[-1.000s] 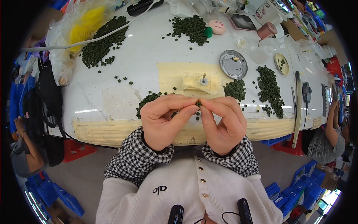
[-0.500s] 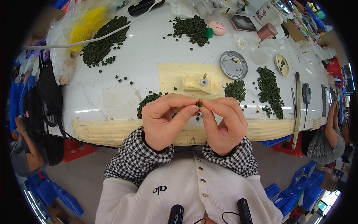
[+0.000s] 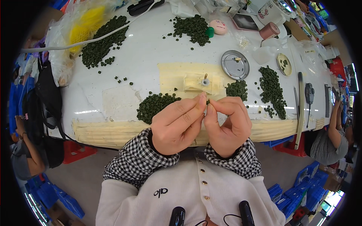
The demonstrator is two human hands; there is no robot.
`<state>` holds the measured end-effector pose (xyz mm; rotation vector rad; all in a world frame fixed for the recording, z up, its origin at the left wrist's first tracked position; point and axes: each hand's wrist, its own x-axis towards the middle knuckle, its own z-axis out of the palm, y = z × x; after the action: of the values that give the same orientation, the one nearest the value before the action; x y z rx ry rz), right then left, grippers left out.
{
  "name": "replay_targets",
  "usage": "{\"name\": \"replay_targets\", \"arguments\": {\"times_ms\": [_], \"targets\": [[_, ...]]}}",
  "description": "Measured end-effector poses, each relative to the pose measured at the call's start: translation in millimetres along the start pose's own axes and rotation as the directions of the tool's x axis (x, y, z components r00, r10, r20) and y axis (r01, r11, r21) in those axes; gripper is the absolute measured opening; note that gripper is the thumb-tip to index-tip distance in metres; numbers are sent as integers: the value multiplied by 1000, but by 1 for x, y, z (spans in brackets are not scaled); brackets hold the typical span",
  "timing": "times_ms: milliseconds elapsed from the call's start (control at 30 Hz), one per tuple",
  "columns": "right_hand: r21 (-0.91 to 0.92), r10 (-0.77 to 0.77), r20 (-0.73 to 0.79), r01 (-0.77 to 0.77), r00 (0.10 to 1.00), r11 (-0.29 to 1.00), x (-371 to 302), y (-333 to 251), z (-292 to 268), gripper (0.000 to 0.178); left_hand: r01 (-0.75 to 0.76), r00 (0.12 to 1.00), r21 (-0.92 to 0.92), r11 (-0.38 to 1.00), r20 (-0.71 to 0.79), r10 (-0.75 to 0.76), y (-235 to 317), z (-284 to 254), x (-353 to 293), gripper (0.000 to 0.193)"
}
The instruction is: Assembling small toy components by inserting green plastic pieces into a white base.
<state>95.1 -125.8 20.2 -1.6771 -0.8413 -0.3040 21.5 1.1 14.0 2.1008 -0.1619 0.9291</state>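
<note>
Close together over the table's near edge, both my hands are closed in pinches. Thumb and forefinger of my right hand hold a small dark green piece, mostly covered by the fingertips. My left hand has its thumb and fingers pressed together right beside it; whatever they grip is hidden. Just beyond the fingertips stands a tape-covered block with a small metal post on it. A heap of small dark green pieces lies beside my left hand, and a smaller heap lies beyond my right.
More green pieces lie in piles at the far left, back middle and right. A round metal lid and a shallow dish sit at right, near a screwdriver. A white cable crosses the far left.
My left hand has turned, its fingers now extended forward over the thumb, and shifted slightly right. The right hand still pinches, its fingertips slightly farther right. The heap at left is more exposed.
</note>
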Motion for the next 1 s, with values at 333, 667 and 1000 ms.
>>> {"name": "replay_targets", "arguments": {"times_ms": [333,667,1000], "targets": [[61,41,123,-49,992,997,5,-3,-14,16,42,999,-39,998,29,-41,1,-4,4,31],[-310,184,222,-109,958,944,7,0,-79,11,101,950,198,975,270,-153,5,-14,-9,18],[-570,42,283,133,958,811,-14,20,-55,13,135,965,260,956,185,-186,4,-21,-11,18]]}}
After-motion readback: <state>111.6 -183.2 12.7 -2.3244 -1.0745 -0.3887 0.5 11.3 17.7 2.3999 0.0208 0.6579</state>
